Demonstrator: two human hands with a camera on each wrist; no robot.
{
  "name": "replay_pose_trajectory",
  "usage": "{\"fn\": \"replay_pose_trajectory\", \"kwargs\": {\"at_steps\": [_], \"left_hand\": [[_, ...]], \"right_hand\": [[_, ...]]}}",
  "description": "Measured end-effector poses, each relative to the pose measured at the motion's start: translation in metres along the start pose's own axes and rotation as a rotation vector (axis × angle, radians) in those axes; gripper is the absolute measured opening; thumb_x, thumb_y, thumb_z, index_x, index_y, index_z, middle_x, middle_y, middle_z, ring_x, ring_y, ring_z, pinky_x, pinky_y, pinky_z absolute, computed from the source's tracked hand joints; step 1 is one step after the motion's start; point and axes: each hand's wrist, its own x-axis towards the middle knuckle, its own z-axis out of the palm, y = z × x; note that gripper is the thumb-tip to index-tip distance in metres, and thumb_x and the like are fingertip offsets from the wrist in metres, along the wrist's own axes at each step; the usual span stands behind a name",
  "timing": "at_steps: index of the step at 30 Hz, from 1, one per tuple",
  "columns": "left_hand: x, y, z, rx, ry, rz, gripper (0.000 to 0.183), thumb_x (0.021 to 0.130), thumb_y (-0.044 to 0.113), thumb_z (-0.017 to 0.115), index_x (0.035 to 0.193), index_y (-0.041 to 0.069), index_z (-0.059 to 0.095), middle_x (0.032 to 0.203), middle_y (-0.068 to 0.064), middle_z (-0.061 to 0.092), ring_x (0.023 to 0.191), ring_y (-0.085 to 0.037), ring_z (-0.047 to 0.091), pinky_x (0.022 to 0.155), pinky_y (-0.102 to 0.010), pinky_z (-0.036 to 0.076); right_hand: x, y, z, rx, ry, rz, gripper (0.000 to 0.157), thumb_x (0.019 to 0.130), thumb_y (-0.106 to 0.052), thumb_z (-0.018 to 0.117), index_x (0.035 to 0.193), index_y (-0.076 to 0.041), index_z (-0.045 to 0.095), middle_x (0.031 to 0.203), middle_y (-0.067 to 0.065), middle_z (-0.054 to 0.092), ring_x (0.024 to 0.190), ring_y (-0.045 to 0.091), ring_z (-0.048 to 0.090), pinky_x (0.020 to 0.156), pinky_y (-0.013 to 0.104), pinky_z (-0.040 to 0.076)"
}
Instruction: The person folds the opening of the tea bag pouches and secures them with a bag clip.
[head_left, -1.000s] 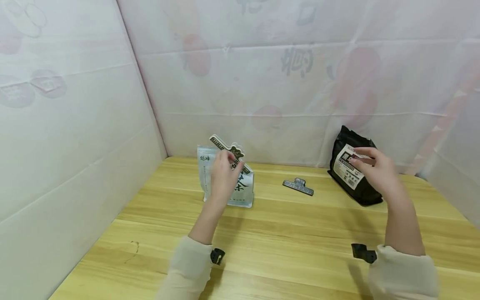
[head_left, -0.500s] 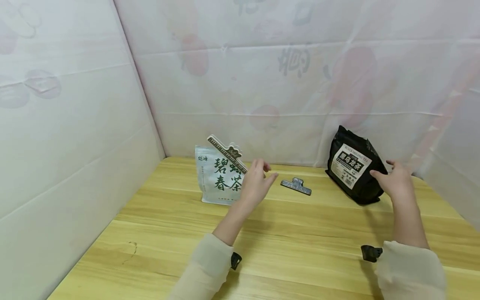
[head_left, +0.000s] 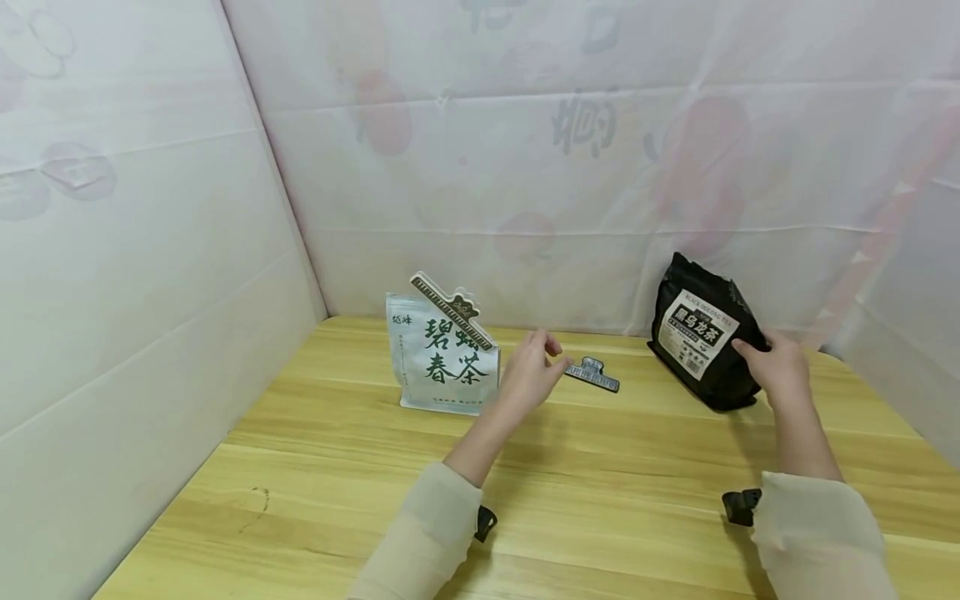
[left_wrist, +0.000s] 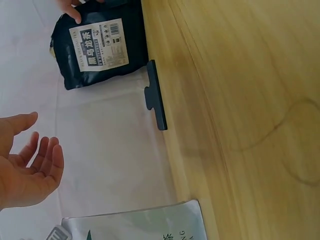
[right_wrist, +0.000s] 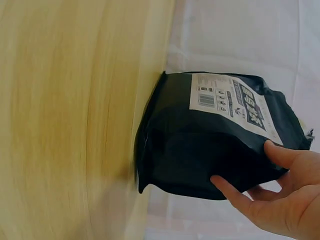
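Observation:
A black bag of oolong tea (head_left: 723, 375) with a white label stands at the back right. My right hand (head_left: 780, 367) grips its right side; in the right wrist view the thumb (right_wrist: 280, 152) lies by the label's edge, with fingers at the side and behind. My left hand (head_left: 528, 373) holds nothing, its fingers loosely bent, just right of a pale tea bag (head_left: 442, 392). A large cream-and-dark bag clip (head_left: 453, 312) sits slantwise across that bag's top right corner. Right of my left hand, a smaller dark clip (head_left: 592, 374) lies on the table.
The wooden table (head_left: 315, 500) meets a pale printed cloth (head_left: 480, 167) behind and at the left. Black camera mounts show at both wrists, the left one (head_left: 486, 523) and the right one (head_left: 741, 506).
My left hand has left the large clip on the pale bag and moved right toward the small clip. My right hand has moved from before the black bag's label to grip its right side.

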Motion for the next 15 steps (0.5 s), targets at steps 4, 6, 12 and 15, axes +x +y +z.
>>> {"fn": "replay_pose_trajectory", "kwargs": {"at_steps": [4, 6, 12, 15], "left_hand": [[0.003, -0.003, 0.005, -0.027, 0.000, -0.007, 0.019, 0.074, 0.028, 0.060, 0.081, 0.016, 0.047, 0.079, 0.007, 0.044, 0.064, -0.004, 0.044, 0.052, -0.015, 0.038], [0.004, -0.005, 0.008, -0.046, -0.006, -0.014, 0.018, 0.074, 0.027, 0.060, 0.080, 0.015, 0.048, 0.079, 0.007, 0.044, 0.064, -0.004, 0.045, 0.052, -0.015, 0.038], [0.006, -0.010, 0.015, -0.072, -0.041, -0.047, 0.017, 0.075, 0.026, 0.059, 0.080, 0.015, 0.048, 0.077, 0.008, 0.045, 0.065, -0.006, 0.044, 0.053, -0.017, 0.038], [0.007, -0.011, 0.018, -0.052, -0.059, -0.068, 0.018, 0.075, 0.029, 0.059, 0.078, 0.015, 0.047, 0.076, 0.008, 0.045, 0.064, -0.007, 0.044, 0.053, -0.018, 0.038]], "right_hand": [[0.046, 0.067, 0.022, 0.188, 0.035, 0.098, 0.061, 0.073, -0.048, 0.052, 0.121, -0.012, 0.042, 0.113, 0.022, 0.040, 0.073, 0.023, 0.055, 0.056, 0.046, 0.040], [0.069, 0.103, 0.034, 0.261, 0.048, 0.119, 0.060, 0.068, -0.052, 0.054, 0.118, -0.020, 0.046, 0.113, 0.018, 0.041, 0.059, 0.008, 0.055, 0.041, 0.037, 0.042], [0.094, 0.159, 0.045, 0.268, -0.030, 0.098, 0.060, 0.070, -0.056, 0.046, 0.123, -0.031, 0.035, 0.127, 0.016, 0.027, 0.087, 0.021, 0.052, 0.054, 0.025, 0.046], [0.090, 0.164, 0.039, 0.349, -0.124, 0.097, 0.064, 0.073, -0.053, 0.046, 0.128, -0.028, 0.026, 0.132, 0.015, 0.016, 0.106, 0.033, 0.035, 0.064, 0.031, 0.045]]}}
